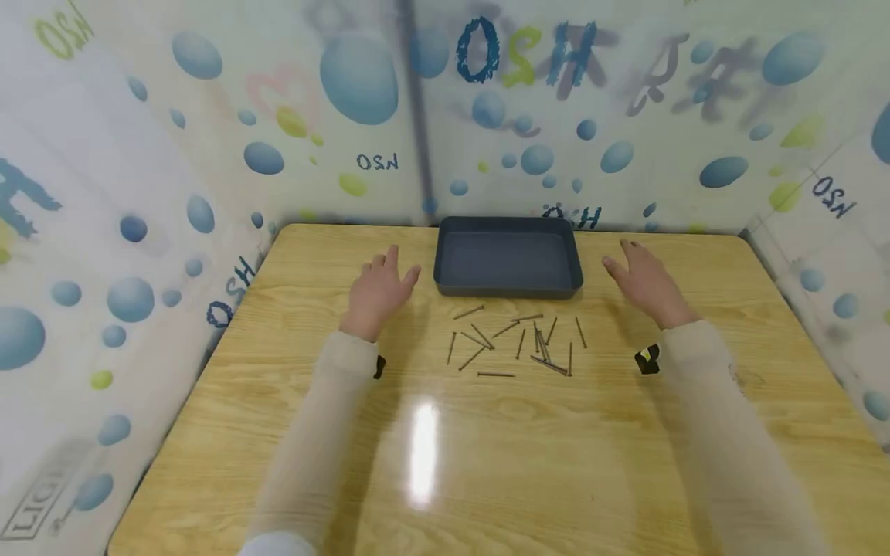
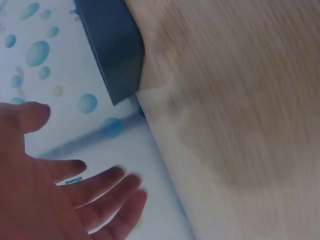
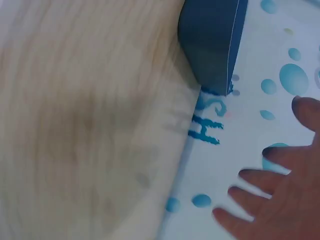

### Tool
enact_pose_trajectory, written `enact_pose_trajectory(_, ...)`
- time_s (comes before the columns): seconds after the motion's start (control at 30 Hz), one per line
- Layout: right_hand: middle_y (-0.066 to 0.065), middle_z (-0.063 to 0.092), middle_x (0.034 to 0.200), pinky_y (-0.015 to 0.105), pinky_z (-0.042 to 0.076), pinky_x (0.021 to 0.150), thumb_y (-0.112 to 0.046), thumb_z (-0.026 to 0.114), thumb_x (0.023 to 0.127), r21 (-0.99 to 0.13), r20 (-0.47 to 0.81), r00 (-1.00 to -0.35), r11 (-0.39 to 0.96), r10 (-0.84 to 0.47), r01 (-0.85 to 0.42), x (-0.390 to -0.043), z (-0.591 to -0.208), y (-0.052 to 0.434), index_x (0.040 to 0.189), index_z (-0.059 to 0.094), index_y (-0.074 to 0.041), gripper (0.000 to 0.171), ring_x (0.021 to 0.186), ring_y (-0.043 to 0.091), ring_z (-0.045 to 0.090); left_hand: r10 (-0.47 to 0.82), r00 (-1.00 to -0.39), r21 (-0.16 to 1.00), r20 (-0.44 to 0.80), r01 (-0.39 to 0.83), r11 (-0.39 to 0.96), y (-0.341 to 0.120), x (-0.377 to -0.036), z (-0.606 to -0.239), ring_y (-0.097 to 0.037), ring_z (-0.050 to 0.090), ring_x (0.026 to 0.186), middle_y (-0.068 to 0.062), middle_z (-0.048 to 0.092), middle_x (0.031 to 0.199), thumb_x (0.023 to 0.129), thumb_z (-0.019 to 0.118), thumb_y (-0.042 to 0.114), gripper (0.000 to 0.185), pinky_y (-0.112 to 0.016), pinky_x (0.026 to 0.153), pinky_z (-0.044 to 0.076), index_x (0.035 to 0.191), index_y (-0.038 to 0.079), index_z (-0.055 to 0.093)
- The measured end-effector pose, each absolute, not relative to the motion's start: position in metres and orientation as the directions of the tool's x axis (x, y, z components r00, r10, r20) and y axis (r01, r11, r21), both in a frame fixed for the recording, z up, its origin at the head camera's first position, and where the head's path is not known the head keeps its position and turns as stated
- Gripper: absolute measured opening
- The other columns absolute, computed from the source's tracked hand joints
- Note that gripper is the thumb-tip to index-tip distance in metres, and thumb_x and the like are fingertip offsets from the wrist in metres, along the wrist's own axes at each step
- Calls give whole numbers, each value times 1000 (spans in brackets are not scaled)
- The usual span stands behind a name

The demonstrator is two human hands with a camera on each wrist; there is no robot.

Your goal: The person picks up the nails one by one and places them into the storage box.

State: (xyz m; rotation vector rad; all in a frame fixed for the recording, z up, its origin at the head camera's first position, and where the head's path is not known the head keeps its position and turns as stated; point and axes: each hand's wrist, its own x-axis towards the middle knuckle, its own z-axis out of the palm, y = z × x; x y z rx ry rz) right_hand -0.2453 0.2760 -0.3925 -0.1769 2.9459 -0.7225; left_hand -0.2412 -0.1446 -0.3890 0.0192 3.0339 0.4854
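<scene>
A dark blue-grey tray (image 1: 509, 287) sits at the far middle of the wooden table (image 1: 487, 455); its inside shows nothing in it. Several thin dark nails (image 1: 518, 344) lie scattered in front of it. My left hand (image 1: 378, 289) hovers left of the tray with fingers straight and spread, holding nothing. My right hand (image 1: 643, 282) hovers right of the tray, also spread and holding nothing. In the left wrist view the spread left hand (image 2: 60, 185) is below the tray's corner (image 2: 117, 50). In the right wrist view the right hand (image 3: 280, 195) is below the tray (image 3: 212, 40).
Walls of printed sheeting with blue bubbles (image 1: 361, 77) enclose the table on the left, back and right. The table's near half carries a light glare (image 1: 424, 452). Black wrist straps (image 1: 647, 359) show on both sleeves.
</scene>
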Motion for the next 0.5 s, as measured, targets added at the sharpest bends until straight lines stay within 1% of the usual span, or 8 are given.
enact_pose_trajectory(0.07, 28, 8, 143, 60, 12, 97, -56, 24, 91, -547, -90, -988, 835, -127, -58, -245, -398, 271, 143, 4, -2, 78, 127, 47, 11, 19, -997, 365, -78, -11, 931, -140, -237, -393, -35, 45, 110, -16, 36, 135, 89, 30, 59, 71, -50, 79, 41, 142, 13, 19)
enact_pose_trajectory(0.13, 25, 10, 144, 59, 15, 97, -58, 24, 90, -593, -101, -989, 804, -108, -27, -243, -404, 265, 144, 3, -6, 78, 127, 46, 14, 19, -995, 414, -94, -22, 910, -134, -233, -396, -30, 55, 94, -13, 47, 126, 89, 34, 57, 69, -45, 69, 45, 140, 13, 25)
enact_pose_trajectory(0.2, 24, 13, 144, 59, 18, 96, -59, 25, 89, -629, -109, -991, 777, -81, 5, -239, -410, 260, 144, 3, -9, 77, 127, 45, 18, 31, -993, 457, -114, -25, 889, -129, -228, -400, -24, 58, 77, -10, 58, 111, 89, 38, 54, 64, -39, 61, 45, 137, 12, 30)
enact_pose_trajectory(0.23, 23, 14, 144, 59, 20, 96, -58, 25, 90, -646, -108, -991, 763, -76, 12, -238, -413, 257, 144, 4, -10, 76, 126, 45, 20, 32, -992, 476, -120, -29, 879, -126, -225, -401, -22, 58, 71, -7, 60, 103, 89, 39, 52, 61, -37, 57, 44, 135, 12, 33)
enact_pose_trajectory(0.33, 23, 16, 144, 58, 24, 95, -56, 27, 91, -682, -97, -993, 731, -72, 14, -235, -421, 245, 144, 5, -10, 74, 125, 44, 24, 32, -991, 522, -131, -41, 852, -121, -219, -406, -18, 56, 63, -3, 62, 85, 90, 41, 49, 55, -34, 54, 43, 129, 12, 40)
enact_pose_trajectory(0.37, 22, 16, 144, 57, 24, 95, -55, 27, 91, -698, -95, -993, 716, -68, 17, -234, -423, 242, 144, 6, -10, 73, 125, 43, 25, 36, -990, 538, -134, -42, 842, -120, -217, -406, -17, 56, 64, -2, 61, 84, 90, 42, 48, 53, -33, 55, 43, 128, 11, 41)
enact_pose_trajectory(0.5, 19, 16, 145, 54, 23, 98, -53, 29, 92, -760, -77, -995, 650, -57, 21, -231, -432, 231, 144, 8, -7, 72, 128, 39, 22, 41, -989, 600, -140, -51, 798, -114, -210, -409, -19, 57, 75, -3, 60, 92, 89, 44, 47, 48, -36, 63, 44, 121, 10, 47)
